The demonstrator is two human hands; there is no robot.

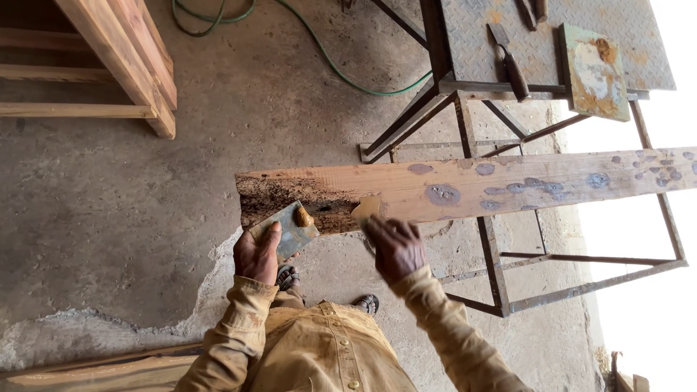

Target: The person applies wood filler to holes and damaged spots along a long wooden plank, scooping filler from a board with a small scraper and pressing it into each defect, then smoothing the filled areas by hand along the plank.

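Note:
A long wooden plank (508, 183) lies across a metal frame, its left end dark and rotted, with several grey filler patches along it. My left hand (255, 254) holds a small flat board (290, 231) carrying a dab of brown filler (303, 216), just below the plank's rotted end. My right hand (396, 248) grips a putty knife (367, 209) whose blade, smeared with filler, touches the plank's lower edge beside the rotted area. The right hand is slightly blurred.
A rusty metal frame stand (494, 276) supports the plank. A metal table (552, 43) behind holds a scraper (510, 65) and a filler-stained board (595, 72). A green hose (327, 58) lies on the concrete floor. Wooden pallets (109, 65) stand at upper left.

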